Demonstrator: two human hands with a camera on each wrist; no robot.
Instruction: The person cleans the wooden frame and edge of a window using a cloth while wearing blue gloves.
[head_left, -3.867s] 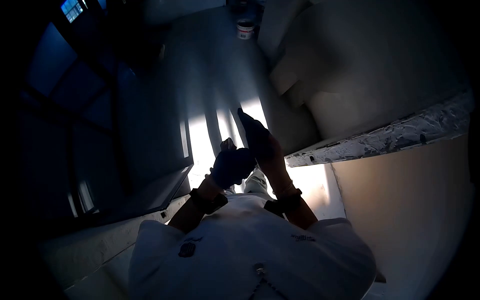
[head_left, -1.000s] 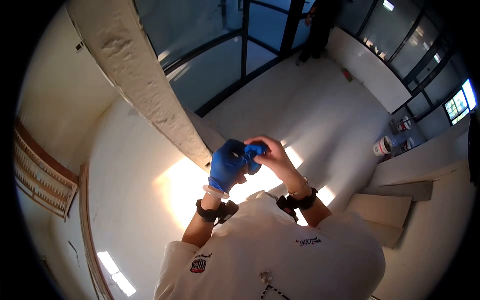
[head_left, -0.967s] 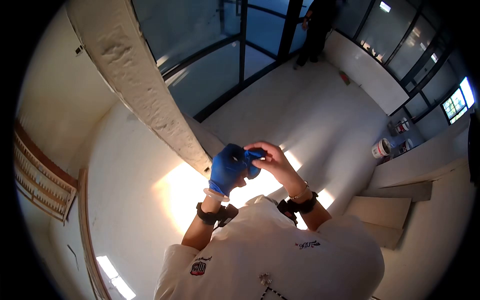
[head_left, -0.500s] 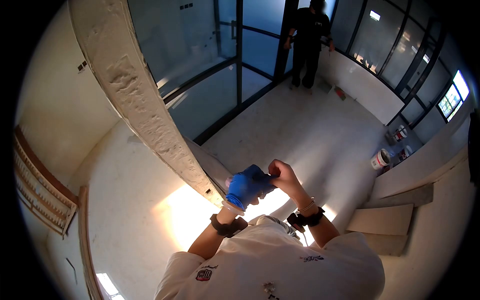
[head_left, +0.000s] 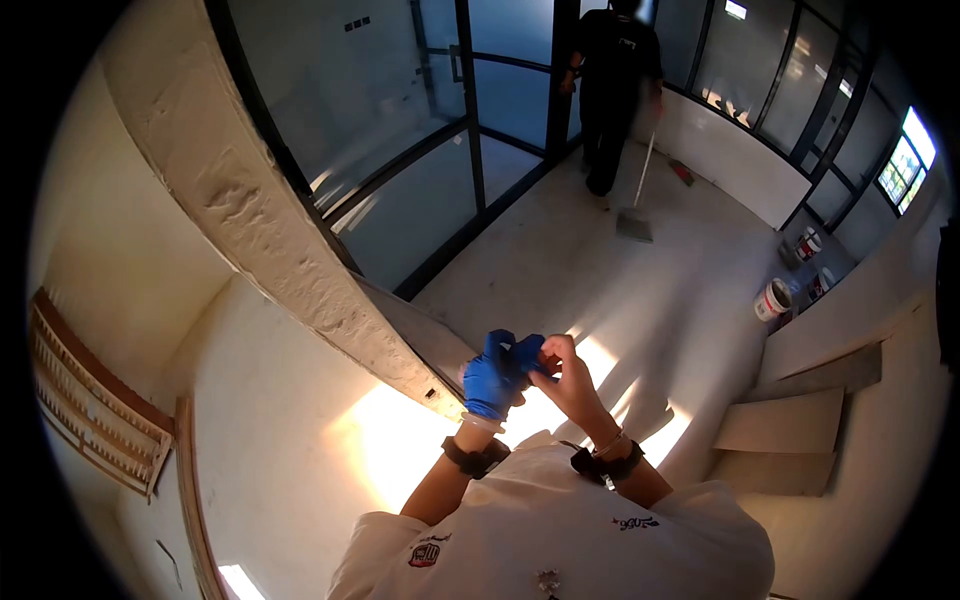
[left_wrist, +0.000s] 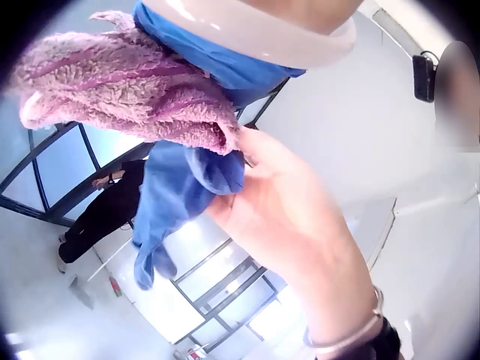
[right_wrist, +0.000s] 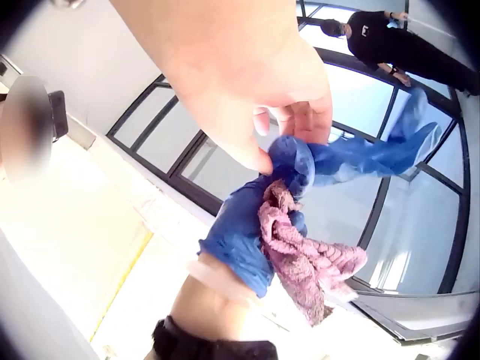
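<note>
My left hand [head_left: 490, 385] wears a blue glove and grips a crumpled pink cloth [left_wrist: 127, 94], whose folds hang out of the fist in both wrist views. Bare, my right hand [head_left: 570, 385] pinches a loose blue glove [right_wrist: 360, 161] between thumb and fingers, close against the left hand. In the left wrist view, the empty fingers of that loose glove dangle below the cloth. The two hands meet in front of the white shirt [head_left: 570, 520], and the left palm is hidden by glove and cloth.
A person in black [head_left: 612, 90] stands ahead with a long-handled dustpan [head_left: 634, 225] on the floor. Glass partitions [head_left: 370, 130] line the far side. Buckets [head_left: 773, 300] stand at right near leaning boards [head_left: 780, 420]. A rough plastered ledge [head_left: 250, 210] runs along the left.
The right hand, which looks gloved in the dark earliest frame, is now bare with a loose glove in its fingers. The person in black has come further into view, and the dustpan now shows.
</note>
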